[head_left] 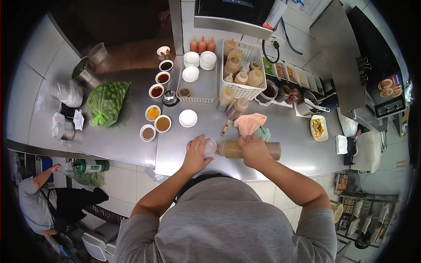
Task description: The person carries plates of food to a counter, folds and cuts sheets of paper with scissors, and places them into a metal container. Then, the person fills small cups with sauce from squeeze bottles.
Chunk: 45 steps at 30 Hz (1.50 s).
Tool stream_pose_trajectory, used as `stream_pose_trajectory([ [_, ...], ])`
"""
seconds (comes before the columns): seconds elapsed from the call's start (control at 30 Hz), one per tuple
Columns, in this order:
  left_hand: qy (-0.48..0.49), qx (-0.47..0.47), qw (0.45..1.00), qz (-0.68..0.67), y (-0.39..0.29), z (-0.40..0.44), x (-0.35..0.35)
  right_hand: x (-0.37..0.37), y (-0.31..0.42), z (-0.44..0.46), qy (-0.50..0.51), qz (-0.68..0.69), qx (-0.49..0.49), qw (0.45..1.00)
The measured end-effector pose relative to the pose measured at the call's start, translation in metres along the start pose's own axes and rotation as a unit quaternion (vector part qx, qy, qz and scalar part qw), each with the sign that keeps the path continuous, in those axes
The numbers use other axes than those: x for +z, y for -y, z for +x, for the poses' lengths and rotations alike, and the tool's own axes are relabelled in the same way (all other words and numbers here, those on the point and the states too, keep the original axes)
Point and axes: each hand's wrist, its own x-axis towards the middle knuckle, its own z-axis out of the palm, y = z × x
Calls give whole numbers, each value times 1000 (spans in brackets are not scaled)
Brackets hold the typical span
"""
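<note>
My left hand [195, 152] is curled around the side of a small translucent cup [210, 147] near the front edge of the steel counter. In my right hand [253, 149] is a squeeze bottle [230, 150] of brown sauce, tipped sideways with its nozzle pointing at the cup. Whether sauce is flowing cannot be made out. Just beyond the right hand lie a pink cloth [250, 124] and a green cloth [264, 133]. A white bowl [188, 118] sits beyond the left hand, beside several small bowls of sauce, among them a brown one [163, 123].
A white basket [258, 90] of squeeze bottles and a tray [202, 99] with stacked white dishes stand at the back. Two more bottles [237, 109] are before the basket. At left lies a green bag [107, 103]; at right, a food dish [325, 134]. Another person [39, 204] is lower left.
</note>
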Motion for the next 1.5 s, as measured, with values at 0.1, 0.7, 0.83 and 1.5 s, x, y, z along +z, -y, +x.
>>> stream_pose_trajectory([
  [0.1, -2, -38, 999, -25, 10, -2, 20, -4, 12, 17, 1, -73, -25, 997],
  [0.7, -32, -107, 992, -51, -28, 16, -14, -15, -19, 2, -82, -24, -59, 995],
  [0.83, -33, -149, 986, -66, -47, 27, -37, -19, -44, -22, -137, 201, 5, 970],
  [1.5, -158, -128, 962, 183, 31, 122, -55, -108, -236, 264, -476, 483, 82, 731],
])
